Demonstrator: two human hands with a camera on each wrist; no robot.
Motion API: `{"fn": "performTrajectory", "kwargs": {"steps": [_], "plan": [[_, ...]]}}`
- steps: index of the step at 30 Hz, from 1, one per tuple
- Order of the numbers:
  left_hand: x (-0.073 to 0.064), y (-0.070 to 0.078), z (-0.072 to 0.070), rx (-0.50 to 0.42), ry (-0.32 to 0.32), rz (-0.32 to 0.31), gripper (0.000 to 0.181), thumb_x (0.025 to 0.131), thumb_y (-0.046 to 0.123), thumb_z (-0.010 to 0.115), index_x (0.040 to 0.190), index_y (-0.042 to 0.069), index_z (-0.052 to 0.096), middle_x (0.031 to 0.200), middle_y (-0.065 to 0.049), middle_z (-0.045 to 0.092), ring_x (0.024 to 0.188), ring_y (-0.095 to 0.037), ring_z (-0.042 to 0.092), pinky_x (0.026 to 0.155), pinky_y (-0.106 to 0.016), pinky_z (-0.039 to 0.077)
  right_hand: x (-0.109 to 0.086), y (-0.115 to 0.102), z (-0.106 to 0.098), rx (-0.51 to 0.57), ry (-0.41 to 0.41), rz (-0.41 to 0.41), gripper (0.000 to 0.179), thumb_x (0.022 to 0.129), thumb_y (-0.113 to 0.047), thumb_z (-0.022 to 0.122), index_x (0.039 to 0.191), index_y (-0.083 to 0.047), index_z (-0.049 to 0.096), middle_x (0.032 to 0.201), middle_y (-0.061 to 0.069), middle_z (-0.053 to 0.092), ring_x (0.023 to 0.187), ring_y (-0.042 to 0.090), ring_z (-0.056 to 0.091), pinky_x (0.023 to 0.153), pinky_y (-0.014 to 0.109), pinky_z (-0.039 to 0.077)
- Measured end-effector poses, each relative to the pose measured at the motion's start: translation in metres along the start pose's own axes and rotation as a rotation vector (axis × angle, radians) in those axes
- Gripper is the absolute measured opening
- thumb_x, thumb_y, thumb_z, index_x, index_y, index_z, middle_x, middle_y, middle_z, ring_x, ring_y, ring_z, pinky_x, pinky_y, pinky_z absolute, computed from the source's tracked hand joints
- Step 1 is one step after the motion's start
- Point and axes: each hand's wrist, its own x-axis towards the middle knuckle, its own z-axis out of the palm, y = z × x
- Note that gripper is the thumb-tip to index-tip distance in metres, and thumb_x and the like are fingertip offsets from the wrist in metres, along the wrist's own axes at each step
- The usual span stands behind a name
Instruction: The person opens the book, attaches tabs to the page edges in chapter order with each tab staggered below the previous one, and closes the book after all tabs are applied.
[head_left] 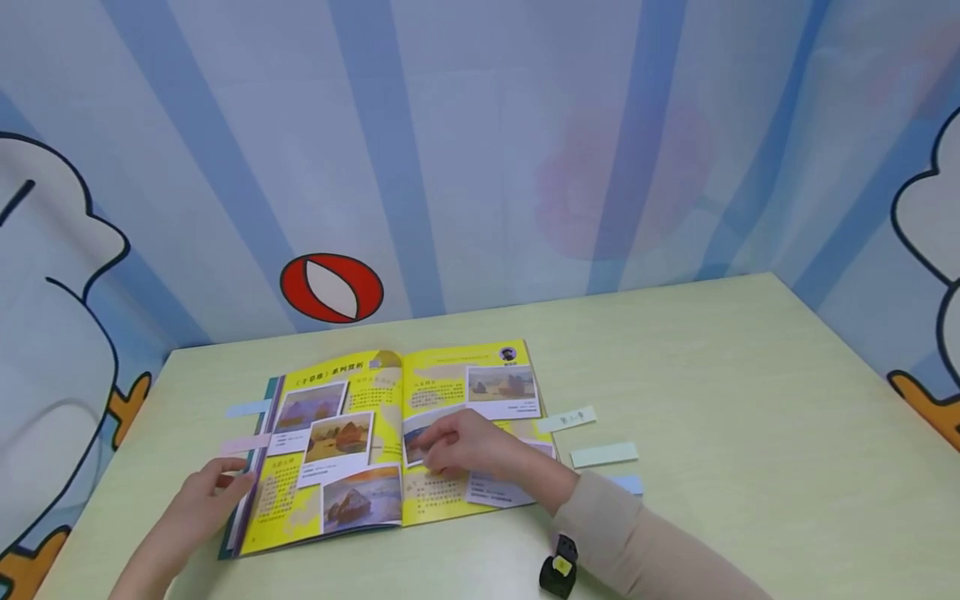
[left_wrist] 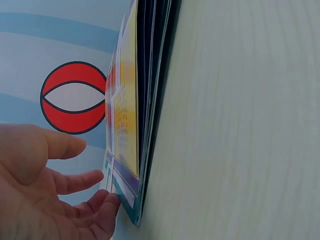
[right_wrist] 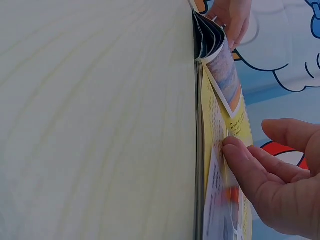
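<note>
An open magazine (head_left: 386, 429) with yellow pages and haystack pictures lies on the table. My left hand (head_left: 202, 500) is at its left edge, fingers loosely bent. In the left wrist view, the lower fingers of that hand (left_wrist: 55, 195) meet the magazine's corner, while the others stay apart from it. Over the middle of the right page (head_left: 442, 500) is my right hand (head_left: 480, 450), partly covering a picture. The right wrist view shows this hand (right_wrist: 285, 175) with thumb and fingers spread apart, one fingertip at the page surface. Neither hand grips anything.
Paper tabs stick out from both sides: blue (head_left: 249, 408) and pink (head_left: 243, 444) at left, a handwritten one (head_left: 567, 418), a green one (head_left: 603, 454) and a blue one (head_left: 628, 484) at right. A small black object (head_left: 558, 571) is beside the right sleeve. A printed curtain (head_left: 480, 167) stands behind the table.
</note>
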Motion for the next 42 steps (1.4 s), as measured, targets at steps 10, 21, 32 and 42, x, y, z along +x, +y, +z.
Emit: {"fn": "performTrajectory", "kwargs": {"steps": [10,21,32,42], "plan": [[0.002,-0.005,0.003,-0.073,0.075,-0.042,0.051,0.1,0.025,0.037,0.134,-0.013,0.027,0.124,-0.034,0.035,0.104,-0.042,0.039,0.092,-0.053,0.04,-0.003,-0.002,0.01,-0.035,-0.091,0.0,0.031,0.083,-0.008,0.068,0.114,-0.003,0.065,0.089,0.001,0.067,0.075,0.012,0.058,0.068,0.026,0.05],[0.007,-0.014,0.0,-0.318,0.058,-0.096,0.057,0.101,0.029,0.035,0.14,-0.01,0.02,0.13,-0.032,0.032,0.104,-0.038,0.043,0.084,-0.035,0.046,-0.009,-0.006,0.018,0.039,-0.157,0.015,0.031,0.086,-0.006,0.065,0.117,0.0,0.062,0.099,0.005,0.068,0.091,0.013,0.063,0.075,0.027,0.052],[0.01,-0.015,-0.004,-0.403,0.049,-0.12,0.053,0.101,0.021,0.039,0.139,-0.013,0.024,0.119,-0.027,0.043,0.099,-0.032,0.044,0.074,-0.026,0.048,-0.011,-0.002,0.018,0.094,-0.198,0.01,0.033,0.087,-0.005,0.063,0.119,0.002,0.06,0.11,0.008,0.065,0.104,0.017,0.061,0.082,0.028,0.05],[0.01,-0.012,-0.012,-0.435,-0.042,-0.185,0.057,0.101,0.024,0.04,0.137,-0.016,0.024,0.097,-0.016,0.053,0.089,-0.026,0.048,0.074,-0.03,0.049,-0.011,-0.004,0.019,0.063,-0.192,-0.002,0.033,0.088,-0.006,0.063,0.12,0.002,0.06,0.112,0.009,0.065,0.106,0.019,0.06,0.086,0.029,0.049]]}}
